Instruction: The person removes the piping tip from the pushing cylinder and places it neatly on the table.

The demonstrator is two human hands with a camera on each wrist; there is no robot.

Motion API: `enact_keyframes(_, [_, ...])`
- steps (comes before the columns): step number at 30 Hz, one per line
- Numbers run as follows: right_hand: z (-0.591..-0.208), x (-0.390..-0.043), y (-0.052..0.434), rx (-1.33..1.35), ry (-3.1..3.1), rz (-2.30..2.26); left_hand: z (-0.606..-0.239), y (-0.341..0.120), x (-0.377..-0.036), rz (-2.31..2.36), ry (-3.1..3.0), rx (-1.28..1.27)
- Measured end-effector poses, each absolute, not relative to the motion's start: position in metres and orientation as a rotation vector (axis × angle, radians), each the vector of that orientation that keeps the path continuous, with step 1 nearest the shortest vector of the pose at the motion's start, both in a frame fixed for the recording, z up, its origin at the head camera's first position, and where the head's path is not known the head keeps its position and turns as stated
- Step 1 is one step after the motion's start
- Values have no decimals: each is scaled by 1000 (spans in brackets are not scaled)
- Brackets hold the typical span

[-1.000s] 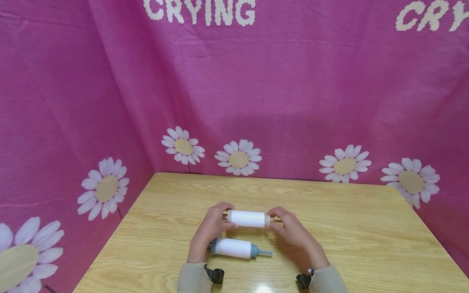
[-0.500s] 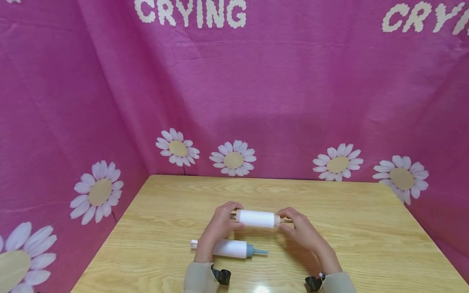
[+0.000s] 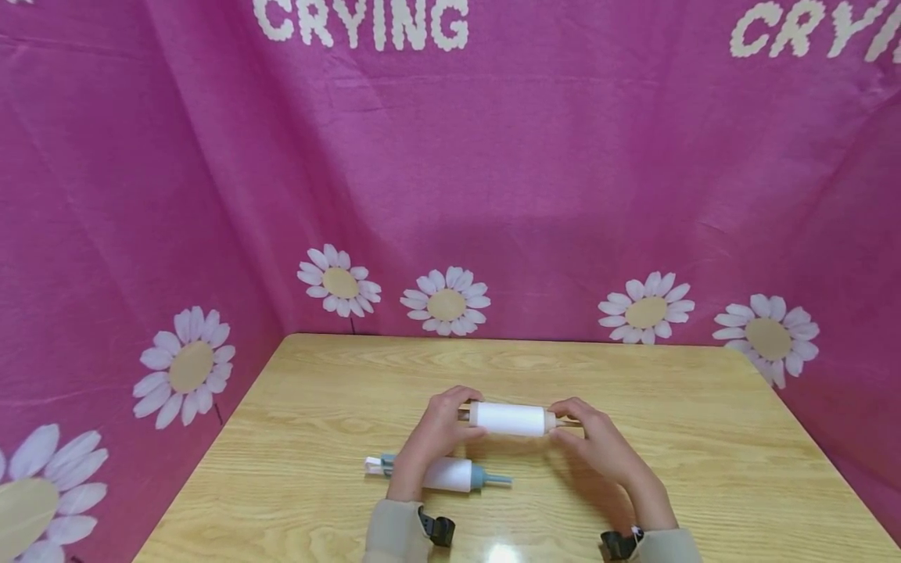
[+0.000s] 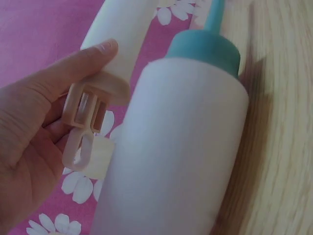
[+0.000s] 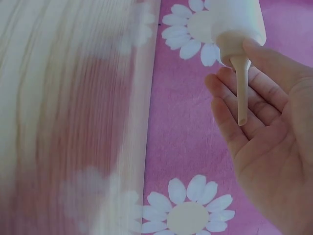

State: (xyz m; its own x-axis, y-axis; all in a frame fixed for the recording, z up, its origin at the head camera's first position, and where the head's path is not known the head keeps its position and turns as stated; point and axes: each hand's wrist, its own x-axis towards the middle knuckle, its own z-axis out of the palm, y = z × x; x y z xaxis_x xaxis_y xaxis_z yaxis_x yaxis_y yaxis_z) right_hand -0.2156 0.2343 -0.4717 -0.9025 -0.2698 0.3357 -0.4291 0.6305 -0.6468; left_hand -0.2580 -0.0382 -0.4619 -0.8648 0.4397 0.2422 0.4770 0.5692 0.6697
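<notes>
Both hands hold a white cylinder [image 3: 512, 419] lengthwise between them, just over the wooden table. My left hand [image 3: 438, 426] grips its slotted beige end [image 4: 93, 105], which has a small loop; the thumb lies along the white body. At the other end my right hand [image 3: 594, 442] pinches the beige collar [image 5: 232, 46] between thumb and fingers. A thin tapered beige tube [image 5: 242, 93] points from there toward the palm. A similar white cylinder [image 3: 449, 475] with a teal cap [image 4: 205, 49] and thin teal tip lies nearer the person, partly hidden behind the left wrist.
The light wooden table [image 3: 338, 375] has pink cloth [image 3: 535, 180] behind it and along its sides, printed with white daisies and lettering. Black straps with small cameras [image 3: 442, 532] sit on both wrists below beige sleeves.
Both hands have shifted right together with the beige-ended cylinder, keeping the same grip. The teal-capped one stays on the table, its left end now showing past the left wrist.
</notes>
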Motion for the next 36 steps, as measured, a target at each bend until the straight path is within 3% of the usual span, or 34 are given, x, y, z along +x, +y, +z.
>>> enact_keyframes(15, [-473,-215,241,550,-2668,1182,-461,-37,-261,-1177,-2745,-862])
enact_keyframes(26, [-476,-222,247,163,-2614,1823,-459,-41,-260,-1213,-2742,-852])
enact_keyframes(36, [-482,-231,248,253,-2656,2054,-456,-42,-258,-1175,-2751,-867])
